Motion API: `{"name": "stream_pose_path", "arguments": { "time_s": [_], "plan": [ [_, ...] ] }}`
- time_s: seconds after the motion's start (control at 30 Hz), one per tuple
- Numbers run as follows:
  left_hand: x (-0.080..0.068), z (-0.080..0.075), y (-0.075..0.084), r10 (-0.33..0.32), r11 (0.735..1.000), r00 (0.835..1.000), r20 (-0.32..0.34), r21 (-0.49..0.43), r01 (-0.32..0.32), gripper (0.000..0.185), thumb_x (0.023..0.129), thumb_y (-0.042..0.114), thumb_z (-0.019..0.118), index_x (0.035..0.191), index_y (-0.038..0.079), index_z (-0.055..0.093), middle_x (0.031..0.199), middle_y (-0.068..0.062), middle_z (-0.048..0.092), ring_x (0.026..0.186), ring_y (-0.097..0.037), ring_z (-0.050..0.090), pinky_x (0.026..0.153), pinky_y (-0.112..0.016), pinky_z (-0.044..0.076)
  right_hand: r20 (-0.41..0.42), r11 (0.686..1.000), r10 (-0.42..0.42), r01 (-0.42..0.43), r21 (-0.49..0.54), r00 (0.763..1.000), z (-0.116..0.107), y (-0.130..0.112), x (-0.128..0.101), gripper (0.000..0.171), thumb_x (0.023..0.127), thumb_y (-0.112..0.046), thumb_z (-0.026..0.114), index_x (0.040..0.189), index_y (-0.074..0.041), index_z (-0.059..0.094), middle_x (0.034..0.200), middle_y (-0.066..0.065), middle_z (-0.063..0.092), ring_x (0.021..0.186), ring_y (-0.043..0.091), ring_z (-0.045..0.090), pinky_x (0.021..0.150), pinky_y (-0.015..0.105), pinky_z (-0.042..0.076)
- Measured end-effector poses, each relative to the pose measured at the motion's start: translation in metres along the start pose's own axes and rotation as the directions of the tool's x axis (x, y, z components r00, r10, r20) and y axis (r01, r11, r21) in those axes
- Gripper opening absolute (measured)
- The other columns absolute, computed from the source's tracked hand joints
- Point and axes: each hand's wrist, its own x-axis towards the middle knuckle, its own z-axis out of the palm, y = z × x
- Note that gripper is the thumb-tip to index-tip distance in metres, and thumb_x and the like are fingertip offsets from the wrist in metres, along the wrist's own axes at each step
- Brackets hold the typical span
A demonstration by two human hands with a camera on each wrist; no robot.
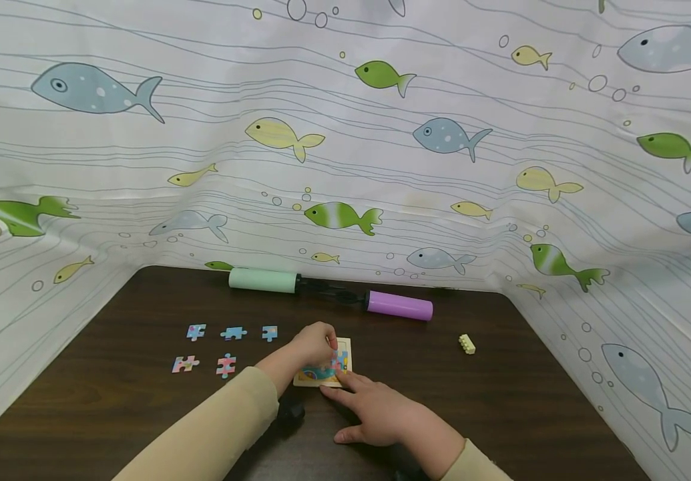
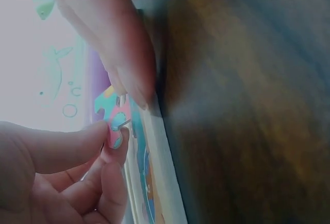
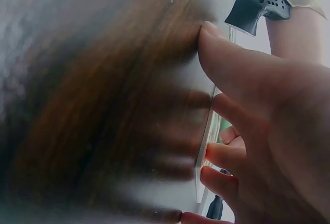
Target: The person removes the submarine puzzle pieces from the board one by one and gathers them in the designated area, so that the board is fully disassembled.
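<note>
L hand (image 1: 314, 342): thumb + fingertip pinching a puzzle pc (image 2: 115, 140), other fingers curled. Pc is held tilted at/just above the board (image 1: 306, 383); can't tell if touching. R hand (image 1: 381, 414): fingers spread, gripping nothing, fingertips at board's near R corner, thumb on table (image 1: 471, 414). 5 loose pcs (image 1: 234, 333) lie L of board. Pc prob. v. light, thin, stiff; tabs might bend if forced. Best hold: thumb + index on opp. edges. Board looks light too, could slide; steady by rim.
</note>
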Motion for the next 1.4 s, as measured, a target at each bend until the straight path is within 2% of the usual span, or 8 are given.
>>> {"name": "stream_pose_path", "arguments": {
  "time_s": [0.17,0.27,0.47,0.7,0.83,1.07,1.23,1.4],
  "plan": [
    [0.000,0.000,-0.001,0.001,1.000,1.000,-0.006,-0.009,-0.002,0.009,0.085,0.004,0.070,0.082,0.007,0.062,0.080,-0.007,0.057,0.064,-0.022,0.050,0.053,-0.032,0.040,0.002,1.000,0.007,-0.007,0.003,1.000,0.000,0.001,0.000,0.074,0.090,-0.060,0.060,0.154,-0.036,0.033,0.162,0.001,0.020,0.143,0.027,0.030,0.098,0.060,0.039],
    [0.000,-0.002,0.000,0.003,1.000,0.999,-0.048,-0.013,-0.003,0.010,0.087,0.006,0.070,0.082,0.008,0.062,0.081,-0.006,0.057,0.067,-0.022,0.051,0.055,-0.032,0.041,0.002,1.000,0.010,-0.010,0.006,1.000,0.001,0.002,0.001,0.074,0.089,-0.060,0.061,0.154,-0.037,0.033,0.161,0.002,0.021,0.143,0.027,0.029,0.099,0.059,0.039],
    [-0.002,-0.026,-0.005,0.017,1.000,0.990,-0.138,-0.017,-0.020,0.011,0.088,0.007,0.072,0.083,0.009,0.063,0.081,-0.003,0.059,0.069,-0.021,0.052,0.057,-0.033,0.041,0.002,1.000,0.025,-0.025,0.019,1.000,0.002,0.002,0.003,0.074,0.088,-0.061,0.061,0.153,-0.038,0.034,0.162,0.001,0.020,0.143,0.028,0.029,0.100,0.059,0.038],
    [-0.022,-0.070,-0.041,-0.008,0.999,0.988,-0.156,0.039,0.014,0.010,0.088,0.004,0.068,0.079,0.007,0.065,0.079,-0.005,0.059,0.071,-0.023,0.051,0.062,-0.036,0.041,0.002,1.000,0.025,-0.025,0.014,1.000,0.002,0.000,0.003,0.075,0.089,-0.060,0.062,0.154,-0.037,0.032,0.161,0.003,0.021,0.143,0.028,0.029,0.101,0.058,0.038],
    [-0.038,-0.084,-0.061,-0.017,0.999,0.994,-0.112,0.035,0.021,0.010,0.084,-0.002,0.066,0.076,0.004,0.063,0.079,-0.006,0.058,0.070,-0.022,0.047,0.061,-0.035,0.039,-0.008,0.999,0.039,-0.039,-0.003,0.999,0.003,-0.001,0.002,0.081,0.088,-0.061,0.062,0.156,-0.036,0.025,0.161,0.002,0.023,0.143,0.027,0.028,0.101,0.059,0.038],
    [-0.051,-0.087,-0.074,-0.026,0.999,0.999,-0.033,0.026,0.027,0.015,0.082,-0.006,0.063,0.072,0.005,0.061,0.077,-0.004,0.057,0.067,-0.020,0.043,0.058,-0.032,0.036,-0.027,0.999,0.031,-0.032,-0.026,0.999,0.004,0.000,0.002,0.086,0.088,-0.062,0.060,0.158,-0.027,0.023,0.162,0.004,0.021,0.145,0.025,0.025,0.102,0.057,0.037],
    [-0.052,-0.085,-0.076,-0.031,0.996,0.998,-0.046,0.078,0.035,0.014,0.081,-0.005,0.064,0.074,0.006,0.061,0.075,-0.004,0.055,0.067,-0.020,0.045,0.057,-0.032,0.037,-0.027,0.999,0.025,-0.026,-0.037,0.999,0.004,0.000,0.002,0.084,0.089,-0.062,0.059,0.157,-0.025,0.027,0.162,0.005,0.021,0.145,0.025,0.025,0.103,0.056,0.036],
    [-0.052,-0.079,-0.071,-0.031,0.992,0.996,-0.084,0.121,0.041,0.014,0.086,0.003,0.070,0.077,0.008,0.061,0.072,-0.004,0.057,0.063,-0.020,0.049,0.054,-0.033,0.039,-0.025,0.999,0.030,-0.031,-0.034,0.999,0.005,0.000,0.002,0.084,0.088,-0.063,0.059,0.157,-0.027,0.026,0.162,0.004,0.020,0.145,0.025,0.024,0.103,0.057,0.036]
  ]
}}
